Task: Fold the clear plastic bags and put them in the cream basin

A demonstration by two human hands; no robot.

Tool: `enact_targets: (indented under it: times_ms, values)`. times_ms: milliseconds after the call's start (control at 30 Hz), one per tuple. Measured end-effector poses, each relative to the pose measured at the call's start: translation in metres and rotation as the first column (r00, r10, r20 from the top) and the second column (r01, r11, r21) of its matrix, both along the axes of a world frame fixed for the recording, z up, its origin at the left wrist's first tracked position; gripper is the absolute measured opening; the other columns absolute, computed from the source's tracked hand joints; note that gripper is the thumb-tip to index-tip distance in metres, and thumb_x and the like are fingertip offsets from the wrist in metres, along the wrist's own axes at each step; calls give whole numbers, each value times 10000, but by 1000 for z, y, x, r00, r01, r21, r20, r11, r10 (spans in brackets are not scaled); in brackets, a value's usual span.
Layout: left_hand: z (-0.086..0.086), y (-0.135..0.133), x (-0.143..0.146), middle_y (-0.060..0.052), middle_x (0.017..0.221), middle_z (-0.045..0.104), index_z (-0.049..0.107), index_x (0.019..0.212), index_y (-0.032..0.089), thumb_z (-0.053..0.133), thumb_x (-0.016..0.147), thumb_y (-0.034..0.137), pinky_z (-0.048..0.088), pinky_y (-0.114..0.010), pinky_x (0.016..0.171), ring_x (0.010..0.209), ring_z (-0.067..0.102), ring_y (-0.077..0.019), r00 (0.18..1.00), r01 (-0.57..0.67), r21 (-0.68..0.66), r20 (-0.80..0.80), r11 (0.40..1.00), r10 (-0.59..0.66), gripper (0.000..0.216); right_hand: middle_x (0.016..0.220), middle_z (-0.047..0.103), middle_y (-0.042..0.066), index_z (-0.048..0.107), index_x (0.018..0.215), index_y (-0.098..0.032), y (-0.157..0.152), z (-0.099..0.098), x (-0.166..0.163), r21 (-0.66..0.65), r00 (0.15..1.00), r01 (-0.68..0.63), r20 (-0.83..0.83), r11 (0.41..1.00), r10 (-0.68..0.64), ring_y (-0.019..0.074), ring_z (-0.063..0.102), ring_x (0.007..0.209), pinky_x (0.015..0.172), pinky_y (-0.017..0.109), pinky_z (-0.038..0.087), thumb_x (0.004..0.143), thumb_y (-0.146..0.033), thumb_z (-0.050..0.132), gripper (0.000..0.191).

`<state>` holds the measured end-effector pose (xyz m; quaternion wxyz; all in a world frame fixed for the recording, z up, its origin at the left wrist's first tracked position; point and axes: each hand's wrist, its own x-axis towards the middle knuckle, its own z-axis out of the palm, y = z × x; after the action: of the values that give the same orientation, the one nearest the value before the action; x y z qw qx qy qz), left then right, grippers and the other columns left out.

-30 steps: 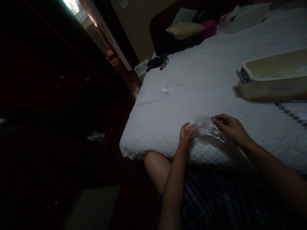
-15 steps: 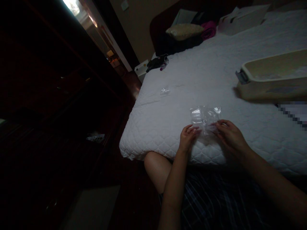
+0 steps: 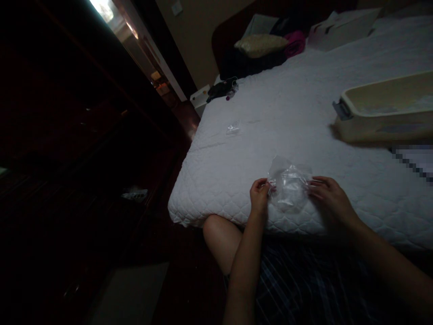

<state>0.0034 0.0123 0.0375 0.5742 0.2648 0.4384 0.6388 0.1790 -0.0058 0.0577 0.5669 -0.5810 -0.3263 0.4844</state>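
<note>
A clear plastic bag (image 3: 289, 187) is stretched between my two hands just above the near edge of the bed (image 3: 216, 180). My left hand (image 3: 260, 194) pinches its left side, with thumb and fingers closed. On the opposite side, my right hand (image 3: 329, 194) grips the bag's edge between thumb and fingertips. The plastic is crinkled and shiny, and nothing shows inside it. Farther back on the white quilted cover lies a smaller clear plastic piece (image 3: 233, 128).
To the right on the bed stands a beige bin (image 3: 379, 131) with a grey latch. A white box (image 3: 343, 29), a pale cushion (image 3: 261, 45) and a pink roll (image 3: 295, 43) lie at the back. Dark items (image 3: 220, 89) sit at the far left corner.
My hands have moved slightly apart and a little lower. The bag between them has been turned and spread wider, changing its folds.
</note>
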Motion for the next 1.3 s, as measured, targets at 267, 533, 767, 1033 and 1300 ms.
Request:
enact_targets:
  times_ms: [267,533,767,1033,1300]
  values:
    - [3,0,-1,21,709,622,638,780,177,782,533,308,463,-259,642,621,585,-112,999,35,-19,16,999,-35,314,1159,604,121,553,1068,-220,15,37,14,374,820,-108,558,921,-130,266,610,1050,851,461,533,782,-372,598,327]
    - [16,-5,-3,-1,650,653,627,693,169,665,522,187,472,-271,665,641,629,-148,990,102,-10,99,995,-101,176,1384,497,170,471,1331,-187,33,36,20,312,304,-700,944,642,-127,299,480,1263,994,493,435,871,-250,497,466]
    - [26,-9,-5,4,592,639,583,702,153,661,532,198,491,-293,675,593,644,-161,971,185,-48,165,982,-175,192,1355,553,138,540,1283,-204,33,20,13,272,202,-780,962,563,-185,267,542,1213,932,467,473,895,-162,468,397]
    - [24,-7,-6,8,610,600,581,732,144,670,606,206,503,-328,712,570,612,-145,967,201,-77,172,976,-186,167,1048,713,76,625,1135,-220,25,35,15,365,429,-712,902,600,-39,211,679,910,780,374,549,928,-278,451,277]
    - [26,-10,-9,-90,914,643,613,991,148,507,795,680,518,-414,793,787,681,-243,922,299,9,253,954,-292,577,966,686,101,618,818,-214,18,55,7,384,603,-493,798,781,-11,223,643,893,754,363,523,887,-467,490,292]
